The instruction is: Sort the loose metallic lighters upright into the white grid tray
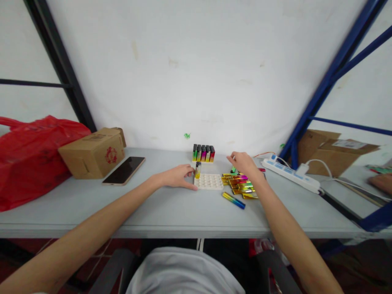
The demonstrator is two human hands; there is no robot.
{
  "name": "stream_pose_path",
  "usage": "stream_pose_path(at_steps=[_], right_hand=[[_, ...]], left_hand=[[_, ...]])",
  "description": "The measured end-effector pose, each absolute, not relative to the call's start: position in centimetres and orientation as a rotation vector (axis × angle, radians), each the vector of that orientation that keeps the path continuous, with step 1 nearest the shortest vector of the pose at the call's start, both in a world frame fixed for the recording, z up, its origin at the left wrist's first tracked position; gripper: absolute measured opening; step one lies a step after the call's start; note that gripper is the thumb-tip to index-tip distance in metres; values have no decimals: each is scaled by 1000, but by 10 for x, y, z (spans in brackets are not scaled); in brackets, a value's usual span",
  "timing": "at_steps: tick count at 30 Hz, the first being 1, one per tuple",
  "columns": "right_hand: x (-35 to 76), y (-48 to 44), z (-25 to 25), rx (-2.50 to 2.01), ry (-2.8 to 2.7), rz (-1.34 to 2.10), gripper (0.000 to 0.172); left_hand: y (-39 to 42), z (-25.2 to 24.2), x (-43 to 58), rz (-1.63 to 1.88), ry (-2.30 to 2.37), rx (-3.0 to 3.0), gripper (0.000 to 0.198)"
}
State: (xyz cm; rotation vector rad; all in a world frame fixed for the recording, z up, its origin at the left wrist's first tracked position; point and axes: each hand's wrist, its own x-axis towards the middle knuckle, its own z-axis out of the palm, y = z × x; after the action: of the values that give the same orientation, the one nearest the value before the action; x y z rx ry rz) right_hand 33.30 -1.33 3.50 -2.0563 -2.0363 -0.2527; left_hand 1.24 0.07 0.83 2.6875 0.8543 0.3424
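Note:
A white tray [211, 187] with rows of round holes lies on the table, and one yellow-and-silver lighter [197, 171] with a black top stands upright at its back left corner. My left hand [180, 176] grips the tray's left end, thumb at the front corner and fingers beside the lighter. Over a pile of shiny coloured lighters [240, 184] is my right hand [242, 162], its fingers curled together; anything in them is hidden. A single yellow-and-blue lighter [234, 200] lies in front of the pile.
Upright lighters in a block [203, 154] stand by the wall. At left are a phone [124, 170], a cardboard box [94, 153] and a red bag [36, 159]. A white power strip [290, 175] and an open carton [330, 153] are at right. Another person's hand [382, 183] shows far right.

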Motion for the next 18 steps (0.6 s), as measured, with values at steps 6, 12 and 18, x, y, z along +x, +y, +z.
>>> stream_pose_path(at_steps=[6,12,18], right_hand=[[346,-2,15,-2272,-2056,-125,40],[329,-2,4,-2125,-2074,-162,41],[329,10,5,-1675,-1948,2,30]], left_hand=[[3,7,12,336,860,2688,67],[3,7,12,340,869,2683,67],[3,6,12,353,851,2687,69]])
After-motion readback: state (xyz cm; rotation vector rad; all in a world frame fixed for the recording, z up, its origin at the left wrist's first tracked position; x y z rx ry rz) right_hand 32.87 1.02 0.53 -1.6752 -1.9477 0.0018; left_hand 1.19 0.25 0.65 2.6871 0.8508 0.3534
